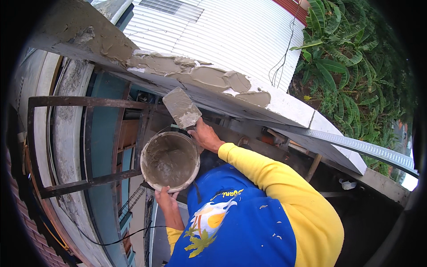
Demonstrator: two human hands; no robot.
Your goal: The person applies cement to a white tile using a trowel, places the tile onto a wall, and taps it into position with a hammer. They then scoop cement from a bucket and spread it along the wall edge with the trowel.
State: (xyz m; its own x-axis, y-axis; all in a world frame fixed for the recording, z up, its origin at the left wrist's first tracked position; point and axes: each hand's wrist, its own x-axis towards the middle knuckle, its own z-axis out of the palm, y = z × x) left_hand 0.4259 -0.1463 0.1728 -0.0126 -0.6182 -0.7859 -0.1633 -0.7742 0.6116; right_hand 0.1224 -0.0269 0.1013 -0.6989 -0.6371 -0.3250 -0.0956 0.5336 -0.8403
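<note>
My right hand (pixel 207 135) is closed round the handle of a trowel (pixel 181 107), whose flat, rectangular blade is smeared with grey mortar. The blade is raised above the far rim of a round bucket (pixel 143 165). Wet grey mortar (pixel 170 161) lies inside the bucket, its surface smooth and stirred. Fingers of my left hand (pixel 167 199) grip the bucket's near rim; part of that hand is hidden beneath it. Beyond the trowel runs a white block wall (pixel 289 107), its top partly coated with uneven patches of fresh mortar (pixel 209 78). The blade is apart from these patches.
A rusty metal frame (pixel 84 101) stands to the left of the bucket. A perforated metal strip (pixel 360 146) juts across the wall at right. Past the wall are white corrugated sheeting (pixel 231 35) and green plants (pixel 351 75). A dark cable (pixel 120 242) hangs at lower left.
</note>
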